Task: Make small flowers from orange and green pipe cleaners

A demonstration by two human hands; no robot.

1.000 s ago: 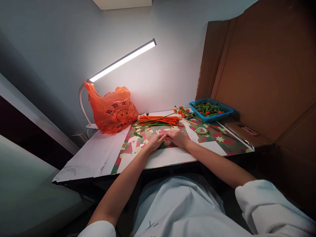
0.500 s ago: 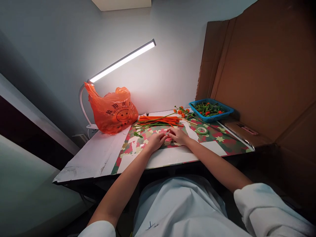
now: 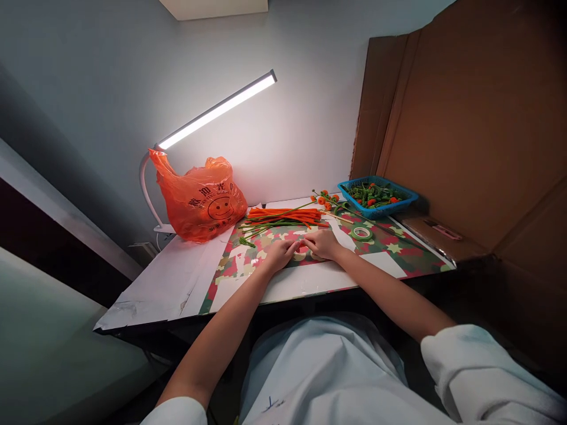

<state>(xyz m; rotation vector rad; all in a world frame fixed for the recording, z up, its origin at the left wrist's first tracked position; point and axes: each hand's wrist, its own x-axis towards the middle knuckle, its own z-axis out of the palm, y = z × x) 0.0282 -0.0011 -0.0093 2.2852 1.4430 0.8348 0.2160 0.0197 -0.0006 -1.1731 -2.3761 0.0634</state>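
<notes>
My left hand (image 3: 280, 254) and my right hand (image 3: 322, 244) meet above the front of the table, fingertips pinched together and almost touching. Whatever lies between the fingers is too small or hidden to make out. Just beyond them lies a bundle of orange fuzzy sticks (image 3: 283, 215), with green stems (image 3: 270, 226) along its near side. A small green piece (image 3: 246, 242) rests left of my left hand. To the right of my right hand is a roll of green tape (image 3: 362, 233). Behind it lie stems with orange pompom-like flowers (image 3: 326, 199).
A blue basket (image 3: 390, 208) of green and orange pieces stands at the back right, beside a tall cardboard sheet (image 3: 465, 118). At the back left sit an orange plastic bag (image 3: 199, 200) and a lit lamp (image 3: 217, 112). The table (image 3: 163, 277) has a camouflage-patterned cover.
My right hand's fingers have drawn in closer, pressing together near the left fingertips. The view has shifted very slightly; the objects on the table stay in place.
</notes>
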